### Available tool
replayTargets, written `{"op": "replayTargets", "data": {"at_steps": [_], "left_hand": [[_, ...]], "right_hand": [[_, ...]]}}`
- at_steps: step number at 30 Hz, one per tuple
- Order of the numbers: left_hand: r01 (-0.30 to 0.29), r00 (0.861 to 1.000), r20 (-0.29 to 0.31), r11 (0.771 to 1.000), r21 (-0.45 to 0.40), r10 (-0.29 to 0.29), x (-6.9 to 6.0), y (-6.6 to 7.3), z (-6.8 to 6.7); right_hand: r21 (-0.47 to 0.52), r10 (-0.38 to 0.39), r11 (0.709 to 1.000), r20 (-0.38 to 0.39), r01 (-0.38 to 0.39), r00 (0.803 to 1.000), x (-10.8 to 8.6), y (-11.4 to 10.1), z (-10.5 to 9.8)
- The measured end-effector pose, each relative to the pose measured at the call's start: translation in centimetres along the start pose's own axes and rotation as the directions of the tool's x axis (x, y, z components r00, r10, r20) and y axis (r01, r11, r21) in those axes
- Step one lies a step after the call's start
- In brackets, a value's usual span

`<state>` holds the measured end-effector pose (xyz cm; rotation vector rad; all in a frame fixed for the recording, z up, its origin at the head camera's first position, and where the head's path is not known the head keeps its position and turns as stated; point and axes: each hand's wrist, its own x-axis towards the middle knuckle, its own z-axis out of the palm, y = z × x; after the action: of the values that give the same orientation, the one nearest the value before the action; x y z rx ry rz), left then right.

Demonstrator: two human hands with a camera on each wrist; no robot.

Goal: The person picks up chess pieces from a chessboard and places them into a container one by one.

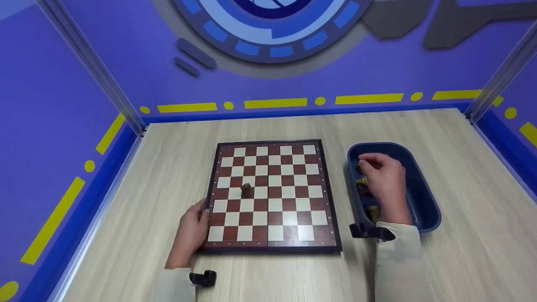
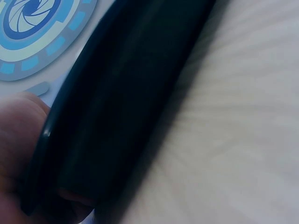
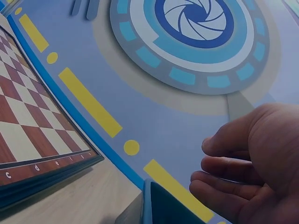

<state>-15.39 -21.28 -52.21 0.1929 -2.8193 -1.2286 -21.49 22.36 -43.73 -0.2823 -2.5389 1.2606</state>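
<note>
A brown-and-white chessboard point(image 1: 275, 193) lies on the table, with one dark brown chess piece point(image 1: 246, 191) upright on its left half. My left hand point(image 1: 194, 226) grips the board's left edge near the front corner; the left wrist view shows the dark side of the board point(image 2: 126, 102) close up, with fingers beside and under it. Over the left side of a dark blue bin point(image 1: 423, 197), my right hand point(image 1: 385, 180) hangs with loosely bent fingers. No piece shows between those fingers point(image 3: 229, 186) in the right wrist view. Beneath lie a yellowish chess piece point(image 1: 361, 181) and others, partly hidden.
The bin stands right of the board, a narrow strip of wooden table point(image 1: 340, 167) between them. Purple panels point(image 1: 293, 84) with yellow markings wall the table at the back and sides. Black wrist straps point(image 1: 371, 232) sit over both sleeves.
</note>
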Motion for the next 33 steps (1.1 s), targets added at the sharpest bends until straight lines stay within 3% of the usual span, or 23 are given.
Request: {"op": "replayTargets", "data": {"at_steps": [20, 33], "left_hand": [[-0.01, 1.0, -0.008, 1.0, -0.008, 0.009, 0.1, 0.0, 0.1], [-0.022, 1.0, -0.014, 1.0, 0.011, 0.022, 0.0, 0.0, 0.1]], "right_hand": [[-0.003, -0.094, 0.996, 0.028, 0.094, 0.995, -0.2, -1.0, 1.6], [0.033, -0.161, 0.987, 0.107, 0.158, 0.981, -0.9, -2.2, 3.0]]}}
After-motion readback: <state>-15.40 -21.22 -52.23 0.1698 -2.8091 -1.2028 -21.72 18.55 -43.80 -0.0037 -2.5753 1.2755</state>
